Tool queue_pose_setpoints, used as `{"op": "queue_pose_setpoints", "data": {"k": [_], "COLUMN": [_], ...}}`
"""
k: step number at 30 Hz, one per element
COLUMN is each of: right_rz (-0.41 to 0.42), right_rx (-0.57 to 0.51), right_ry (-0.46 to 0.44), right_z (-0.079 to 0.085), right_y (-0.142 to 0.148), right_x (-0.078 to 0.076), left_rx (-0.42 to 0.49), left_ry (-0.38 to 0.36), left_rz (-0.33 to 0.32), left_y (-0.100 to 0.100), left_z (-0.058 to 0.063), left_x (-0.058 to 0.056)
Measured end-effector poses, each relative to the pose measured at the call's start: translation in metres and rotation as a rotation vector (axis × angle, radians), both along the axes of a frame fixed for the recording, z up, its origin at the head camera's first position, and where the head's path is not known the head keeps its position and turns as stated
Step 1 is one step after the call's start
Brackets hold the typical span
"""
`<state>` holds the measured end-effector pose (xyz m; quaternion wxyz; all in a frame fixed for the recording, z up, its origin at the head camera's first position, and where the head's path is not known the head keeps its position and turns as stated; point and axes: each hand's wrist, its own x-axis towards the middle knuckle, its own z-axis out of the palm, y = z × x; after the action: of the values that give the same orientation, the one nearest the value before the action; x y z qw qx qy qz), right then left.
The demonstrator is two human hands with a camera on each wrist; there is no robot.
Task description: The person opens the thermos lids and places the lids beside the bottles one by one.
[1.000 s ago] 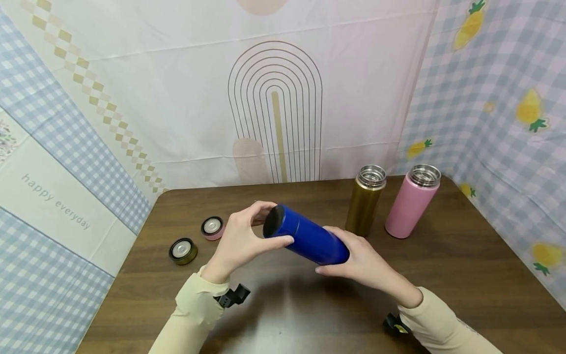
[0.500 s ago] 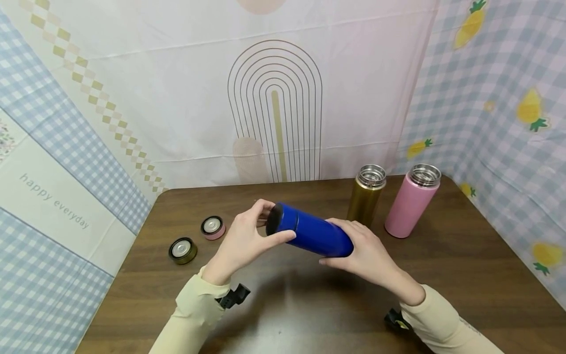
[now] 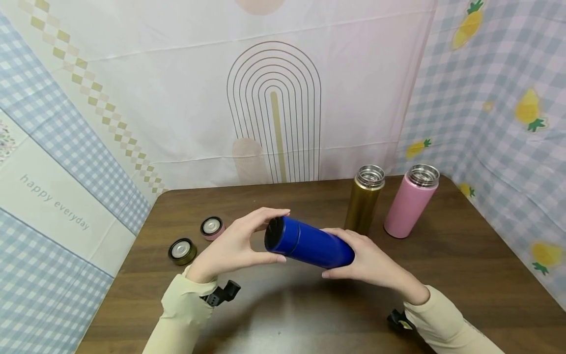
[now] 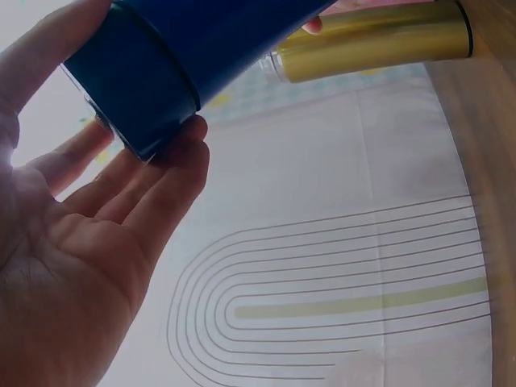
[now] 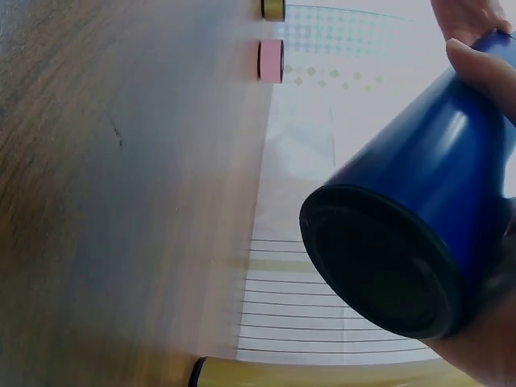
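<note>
A blue thermos bottle (image 3: pixel 320 246) is held tilted above the table, its lidded end toward the left and its dark base (image 5: pixel 379 262) showing in the right wrist view. My right hand (image 3: pixel 369 260) grips the body near the base, thumb below and fingers over the top. My left hand (image 3: pixel 234 246) spans the blue lid (image 4: pixel 133 81), with thumb and fingertips on opposite sides of it. A thin seam shows between lid and body. Part of the right hand's grip is hidden behind the bottle.
A gold thermos (image 3: pixel 364 204) and a pink thermos (image 3: pixel 411 204) stand lidless at the back right of the wooden table (image 3: pixel 442 275). A gold-rimmed lid (image 3: pixel 182 250) and a pink lid (image 3: pixel 212 227) lie upturned at the left. Patterned cloth (image 3: pixel 194 98) hangs behind.
My left hand has shifted and turned around the lid, its fingers now reaching over the top. The bottle's lidded end has dipped slightly; the right hand keeps its grip.
</note>
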<state>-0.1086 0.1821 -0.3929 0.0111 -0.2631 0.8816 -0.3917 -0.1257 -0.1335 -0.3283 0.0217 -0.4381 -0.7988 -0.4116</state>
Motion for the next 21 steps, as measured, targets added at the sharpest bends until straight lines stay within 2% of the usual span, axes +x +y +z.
{"op": "queue_pose_setpoints", "data": {"k": [10, 17, 21], "right_rz": [0.004, 0.005, -0.005], "right_rx": [0.031, 0.041, 0.04], "right_ry": [0.007, -0.006, 0.0], "right_z": [0.0007, -0.0025, -0.0047], "right_y": [-0.0021, -0.0028, -0.0036], "right_x": [0.0005, 0.0007, 0.0009], "left_rx": [-0.012, -0.022, -0.03], "left_ry": [-0.024, -0.005, 0.003], "left_rz": [0.077, 0.13, 0.181], "left_y": [-0.0034, -0.0036, -0.0022], "left_z": [-0.0014, -0.0029, -0.0039], "left_x": [0.0025, 0.0032, 0.0047]}}
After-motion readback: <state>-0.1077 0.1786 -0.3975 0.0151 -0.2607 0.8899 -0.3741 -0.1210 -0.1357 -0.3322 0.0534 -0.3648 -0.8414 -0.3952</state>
